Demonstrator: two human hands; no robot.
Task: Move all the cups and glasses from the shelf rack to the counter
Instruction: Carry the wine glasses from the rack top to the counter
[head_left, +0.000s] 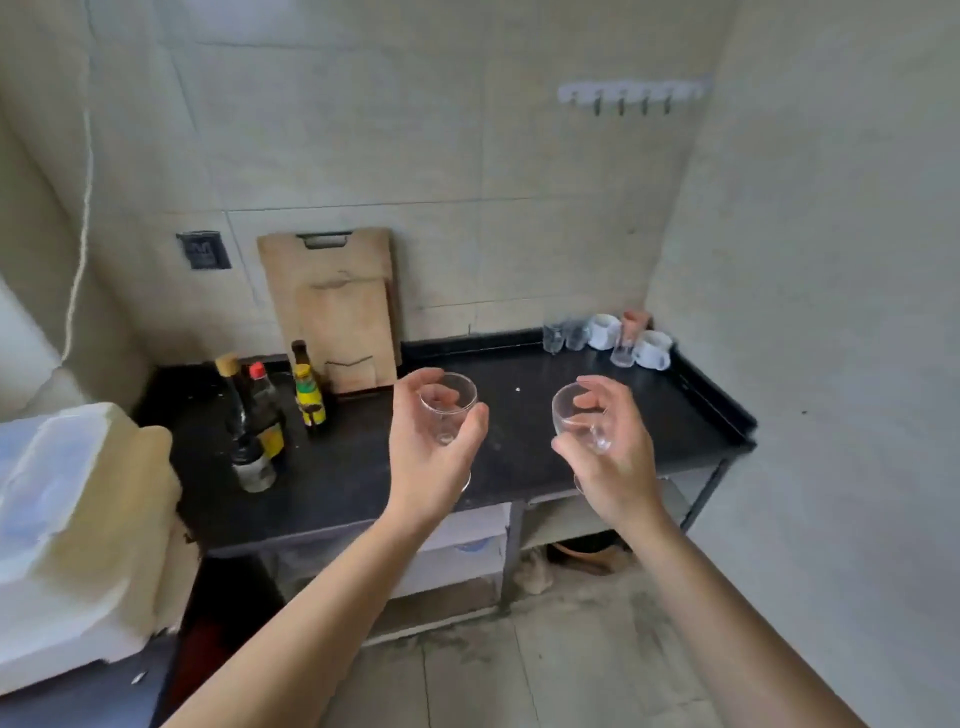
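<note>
Left hand: the left hand (434, 447) is curled round the bowl of a clear stemmed glass (448, 402), thumb on one side and fingers on the other; the glass is upright and held in the air above the front part of the surface; its foot shows just below the palm
Right hand: the right hand (610, 447) is closed on a second clear stemmed glass (574, 415), fingers wrapped over the bowl and stem; this glass tilts a little to the left and hangs above the front edge of the surface; the two glasses are apart, side by side
Surface: a black surface (545, 431) on a metal frame, with open shelves beneath; the middle is bare
Left of the surface: a group of sauce bottles (270, 415) standing close together; a white foam box (78, 519) beside them, nearer the camera
Back right corner: small clear glasses (563, 335), two white mugs (628, 340) and a pinkish cup (636, 319) clustered together on the surface against the wall
Back wall: two wooden cutting boards (332, 306) lean upright; a hook rail (631, 93) is fixed high on the tiles
</note>
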